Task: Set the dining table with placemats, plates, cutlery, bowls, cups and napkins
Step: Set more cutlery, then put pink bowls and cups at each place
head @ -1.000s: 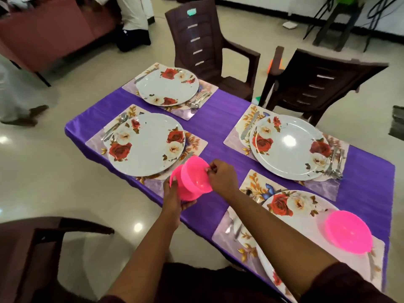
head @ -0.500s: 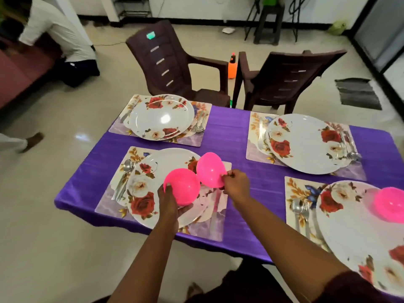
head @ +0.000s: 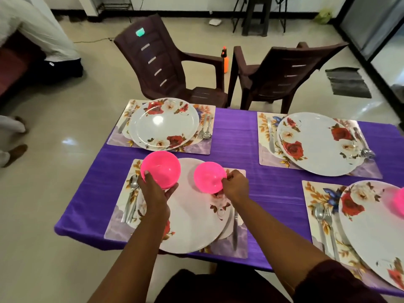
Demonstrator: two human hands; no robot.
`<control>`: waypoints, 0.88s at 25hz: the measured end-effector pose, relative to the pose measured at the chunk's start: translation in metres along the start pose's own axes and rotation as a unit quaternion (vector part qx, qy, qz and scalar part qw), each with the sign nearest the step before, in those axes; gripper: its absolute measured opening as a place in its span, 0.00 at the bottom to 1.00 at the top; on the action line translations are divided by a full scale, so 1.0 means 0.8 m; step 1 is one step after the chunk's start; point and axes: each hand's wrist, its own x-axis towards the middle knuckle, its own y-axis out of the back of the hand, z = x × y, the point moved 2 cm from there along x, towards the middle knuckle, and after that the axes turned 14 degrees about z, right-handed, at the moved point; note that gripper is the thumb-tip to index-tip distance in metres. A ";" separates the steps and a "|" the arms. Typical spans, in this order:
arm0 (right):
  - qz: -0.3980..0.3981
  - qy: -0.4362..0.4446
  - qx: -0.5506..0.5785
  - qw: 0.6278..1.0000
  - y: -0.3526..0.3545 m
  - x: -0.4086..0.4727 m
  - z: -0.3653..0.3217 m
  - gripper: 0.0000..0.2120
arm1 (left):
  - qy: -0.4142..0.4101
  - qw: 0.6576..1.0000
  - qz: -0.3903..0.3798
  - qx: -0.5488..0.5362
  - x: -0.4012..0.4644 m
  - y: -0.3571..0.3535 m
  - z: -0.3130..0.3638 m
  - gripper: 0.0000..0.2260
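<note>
You stand at the near left place setting, and its plate [head: 194, 217] serves as the landmark here. Your left hand [head: 154, 193] cups one pink bowl [head: 160, 170] from below, thumb over the near rim, holding it above the plate's far left edge. Your right hand [head: 236, 185] pinches the rim of a second pink bowl [head: 209, 177] between thumb and fingertips, over the plate's far right part; whether its base already touches the plate cannot be told. Likely step: set the right-hand bowl down on this plate, then carry the other to a setting that lacks one. Lower it level, base first, and let go only once it sits flat; a rim pinch tips easily, and light plastic may skid on glazed china. Keep it clear of the knife [head: 235, 228] lying just right of the plate on the placemat [head: 229, 248]. Keep the left bowl high so the two do not knock. Beyond the plate, the far left plate [head: 164, 123] has no bowl, nor does the far right plate [head: 317, 143]. To the right of the plate, at the frame edge, a third pink bowl [head: 399, 200] sits on the near right plate [head: 371, 237]. Purple tablecloth [head: 234, 136] throughout.
</note>
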 end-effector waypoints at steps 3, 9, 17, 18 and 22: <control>-0.004 -0.010 -0.006 1.000 -0.009 0.002 -0.001 0.01 | 0.001 1.000 0.001 -0.004 0.025 0.002 0.010 0.22; 0.036 -0.021 -0.029 0.999 -0.011 -0.004 -0.011 0.05 | 0.035 0.999 -0.025 0.019 0.033 -0.003 0.010 0.23; 0.084 -0.084 -0.011 0.993 -0.003 -0.015 -0.014 0.12 | 0.043 0.992 -0.099 0.069 0.051 -0.021 0.045 0.23; 0.088 -0.079 -0.020 0.993 -0.006 -0.016 -0.014 0.11 | 0.045 0.991 -0.099 0.074 0.055 -0.019 0.048 0.23; 0.107 -0.059 -0.061 0.991 -0.015 -0.024 -0.015 0.09 | 0.047 0.989 -0.102 0.097 0.072 -0.011 0.052 0.23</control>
